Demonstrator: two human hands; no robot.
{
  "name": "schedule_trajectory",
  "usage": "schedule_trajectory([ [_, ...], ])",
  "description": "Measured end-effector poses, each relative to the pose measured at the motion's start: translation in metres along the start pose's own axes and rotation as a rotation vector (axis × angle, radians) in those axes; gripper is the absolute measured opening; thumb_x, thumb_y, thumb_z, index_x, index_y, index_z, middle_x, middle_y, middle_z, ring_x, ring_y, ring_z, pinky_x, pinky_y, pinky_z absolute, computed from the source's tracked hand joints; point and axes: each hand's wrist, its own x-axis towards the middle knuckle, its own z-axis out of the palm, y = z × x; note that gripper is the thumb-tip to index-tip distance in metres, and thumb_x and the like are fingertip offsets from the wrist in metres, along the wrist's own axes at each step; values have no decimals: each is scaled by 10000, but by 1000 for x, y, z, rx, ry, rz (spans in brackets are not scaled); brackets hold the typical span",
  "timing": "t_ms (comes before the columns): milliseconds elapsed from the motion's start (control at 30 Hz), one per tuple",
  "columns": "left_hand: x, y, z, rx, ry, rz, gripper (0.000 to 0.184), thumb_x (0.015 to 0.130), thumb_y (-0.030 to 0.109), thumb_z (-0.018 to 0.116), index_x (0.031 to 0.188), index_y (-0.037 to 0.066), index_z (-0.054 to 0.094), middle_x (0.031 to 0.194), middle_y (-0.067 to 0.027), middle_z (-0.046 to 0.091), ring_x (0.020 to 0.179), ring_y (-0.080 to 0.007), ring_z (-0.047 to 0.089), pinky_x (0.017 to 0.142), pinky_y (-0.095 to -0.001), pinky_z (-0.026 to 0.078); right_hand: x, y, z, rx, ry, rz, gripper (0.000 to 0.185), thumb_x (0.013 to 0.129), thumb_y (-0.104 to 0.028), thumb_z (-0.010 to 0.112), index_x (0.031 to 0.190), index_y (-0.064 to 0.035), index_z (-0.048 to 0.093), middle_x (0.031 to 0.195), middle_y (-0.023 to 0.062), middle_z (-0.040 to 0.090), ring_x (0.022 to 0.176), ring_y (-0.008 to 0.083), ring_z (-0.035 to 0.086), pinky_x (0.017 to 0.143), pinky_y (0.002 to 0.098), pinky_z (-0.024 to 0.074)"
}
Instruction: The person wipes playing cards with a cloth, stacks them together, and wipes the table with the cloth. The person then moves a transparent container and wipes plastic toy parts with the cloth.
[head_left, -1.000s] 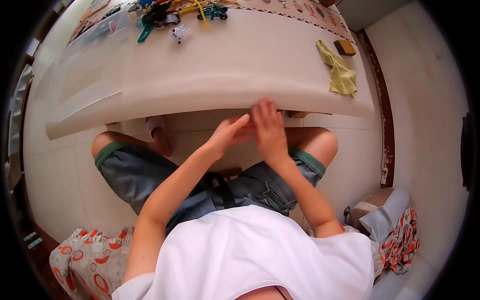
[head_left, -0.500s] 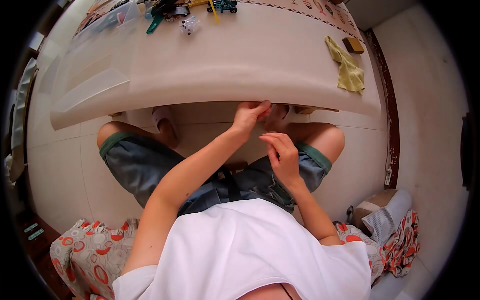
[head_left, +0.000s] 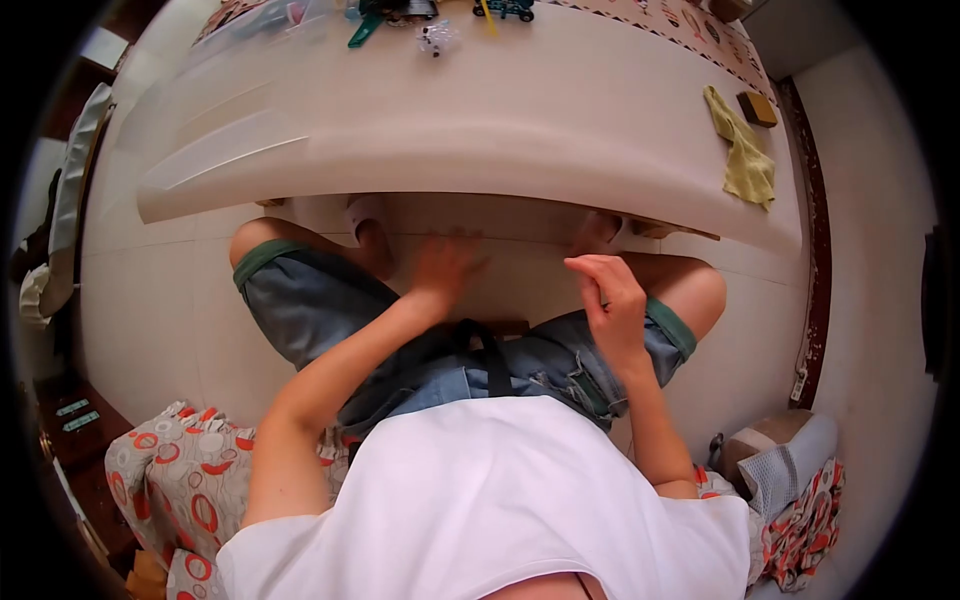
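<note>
My left hand (head_left: 447,270) is over the floor between my knees, below the table's front edge. Motion smears its fingers, and nothing can be made out in them. My right hand (head_left: 612,288) hovers beside my right knee, apart from the table. Its fingers are bent and pressed together, pointing left; whatever may be inside is hidden. Nearest to both hands is the table (head_left: 480,150), with a pale cover that curves down over its front edge.
A yellow-green cloth (head_left: 745,160) and a brown block (head_left: 757,109) lie on the table's right. At the back are a small clear-and-white piece (head_left: 436,40), a teal toy vehicle (head_left: 505,10) and a green piece (head_left: 365,30). Clear plastic (head_left: 235,150) lies left. A wall (head_left: 880,200) stands right.
My left hand has left the table's edge, moving left and back toward me. My right hand stays near my right knee, its fingers more curled. The view has shifted slightly.
</note>
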Motion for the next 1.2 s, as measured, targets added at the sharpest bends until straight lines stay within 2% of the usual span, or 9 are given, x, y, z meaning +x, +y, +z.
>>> schedule_trajectory([
  [100, 36, 7, -111, -334, -186, 20, 981, 682, 208, 736, 1490, 101, 189, 1539, -156, 161, 1443, -310, 96, 1148, -514, 108, 6, 8, -8, -19, 22, 15, 204, 818, 49, 566, 971, -44, 662, 912, 109, 645, 819, 265, 612, 709, 331, 495],
  [233, 54, -33, -82, -235, 28, -114, 776, 723, 189, 691, 1406, 52, 348, 1478, -180, 294, 1372, -347, 282, 1118, -432, 258, 13, 6, -5, 29, 7, 6, 216, 822, 54, 557, 981, -50, 662, 926, 109, 646, 828, 260, 617, 704, 328, 495],
  [300, 25, -16, -40, -304, -828, 432, 512, 754, 197, 638, 1228, 42, 522, 1274, -142, 525, 1164, -335, 519, 957, -390, 445, 14, -2, -1, 19, -17, -40, 210, 826, 50, 557, 981, -47, 661, 923, 110, 647, 828, 258, 619, 694, 323, 495],
  [467, 19, -49, -54, -472, -435, -86, 106, 778, 142, 610, 865, 82, 605, 926, -108, 606, 875, -295, 608, 685, -372, 509, 8, 8, -6, 28, 21, 63, 189, 828, 40, 567, 972, -39, 661, 900, 112, 646, 818, 257, 620, 669, 318, 494],
  [633, 58, -52, -89, -450, 368, -18, 255, 737, 177, 675, 971, 83, 638, 1027, -95, 606, 1004, -287, 592, 799, -382, 518, 15, -1, 5, 28, -29, -41, 194, 815, 44, 577, 962, -46, 665, 926, 104, 646, 825, 272, 620, 691, 334, 501],
  [733, 66, -30, -107, -307, 248, 96, 368, 716, 205, 704, 1046, 62, 629, 1122, -110, 593, 1084, -351, 563, 893, -424, 487, 30, -3, -4, -92, 2, -98, 209, 815, 27, 580, 988, -60, 658, 984, 101, 639, 864, 278, 616, 723, 344, 500],
  [800, 57, -18, -86, -561, -772, 60, 292, 775, 229, 666, 1028, 87, 634, 1150, -104, 605, 1158, -341, 531, 934, -418, 468, 53, 13, -30, -260, 104, -215, 215, 822, 2, 580, 1011, -71, 652, 1023, 102, 632, 908, 287, 607, 771, 362, 495],
  [867, 34, -9, -76, -629, -322, 353, 231, 816, 235, 646, 1008, 107, 634, 1097, -74, 619, 1051, -284, 583, 849, -388, 497, 81, 46, -75, -523, 248, -244, 242, 847, -40, 564, 1069, -95, 643, 1076, 110, 622, 1009, 297, 574, 867, 390, 468],
  [1200, 62, -101, -144, -311, 356, -101, 314, 742, 103, 694, 1050, 106, 632, 1209, -112, 570, 1110, -319, 550, 908, -409, 478, 134, 165, -144, -1111, 209, 196, 330, 817, -204, 663, 1136, -127, 623, 1178, 127, 560, 1102, 334, 497, 962, 420, 420],
])
